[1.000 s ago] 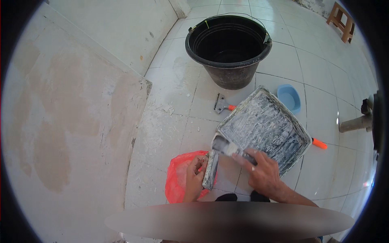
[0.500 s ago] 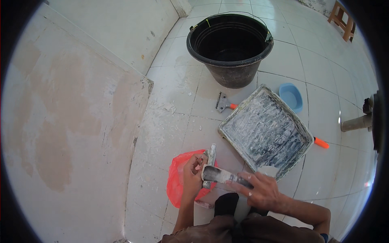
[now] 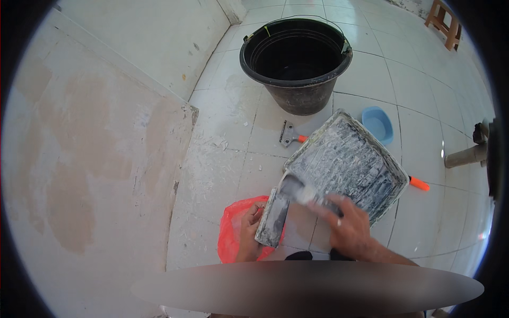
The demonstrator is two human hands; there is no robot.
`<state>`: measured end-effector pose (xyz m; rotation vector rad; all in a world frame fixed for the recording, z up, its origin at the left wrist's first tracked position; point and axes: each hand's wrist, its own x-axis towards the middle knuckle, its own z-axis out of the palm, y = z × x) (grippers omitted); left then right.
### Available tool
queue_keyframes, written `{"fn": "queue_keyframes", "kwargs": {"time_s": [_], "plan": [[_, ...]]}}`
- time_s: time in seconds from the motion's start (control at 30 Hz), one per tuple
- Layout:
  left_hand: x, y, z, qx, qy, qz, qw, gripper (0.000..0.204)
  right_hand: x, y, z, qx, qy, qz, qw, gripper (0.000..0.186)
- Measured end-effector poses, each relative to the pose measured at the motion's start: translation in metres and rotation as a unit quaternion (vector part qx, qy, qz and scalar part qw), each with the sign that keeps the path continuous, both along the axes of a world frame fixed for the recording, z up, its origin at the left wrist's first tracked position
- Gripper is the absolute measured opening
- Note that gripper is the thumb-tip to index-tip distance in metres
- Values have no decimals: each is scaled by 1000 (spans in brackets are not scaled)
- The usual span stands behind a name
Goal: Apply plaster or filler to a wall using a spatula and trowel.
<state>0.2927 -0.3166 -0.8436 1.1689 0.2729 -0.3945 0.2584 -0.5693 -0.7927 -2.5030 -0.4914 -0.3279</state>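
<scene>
My left hand [image 3: 250, 230] grips a plastering trowel [image 3: 273, 221] from behind. Its long grey face, edged with white paste, is turned up and tilted; the handle is hidden. My right hand [image 3: 350, 228] is closed around a putty knife [image 3: 291, 186], blurred by motion, its blade over the trowel's far end. White paste sits on the knife near my fingers. Under and behind my left hand lies a red plastic bag [image 3: 229, 228]. To the right, just beyond the knife, rests a square tray [image 3: 347, 159] smeared with white and grey paste.
A black bucket [image 3: 297, 98] stands beyond the tray, and a blue bowl [image 3: 377, 126] beside it. A scraper [image 3: 289, 133] lies at the tray's left; an orange handle [image 3: 419, 184] protrudes on its right. Patched wall [image 3: 95, 159] bounds the left. A brown stool [image 3: 444, 24] is far right.
The trowel has turned from edge-on to showing its broad face. My right hand has moved the putty knife up and away, from the trowel's middle to its far end.
</scene>
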Motion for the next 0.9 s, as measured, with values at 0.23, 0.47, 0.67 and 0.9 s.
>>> {"fn": "queue_keyframes", "kwargs": {"time_s": [0.23,0.47,0.67,0.9], "plan": [[-19,-14,-10,-291,42,48,954,37,-32,21,-34,40,-4,63,997,68],[-31,11,-56,-397,74,29,915,50,-39,34,-21,70,-9,32,997,66],[-33,-10,-37,-412,89,82,903,54,-3,17,-40,29,-4,-69,997,68],[-29,-7,-32,-437,110,108,886,55,-21,17,-54,18,-2,10,1000,72]]}}
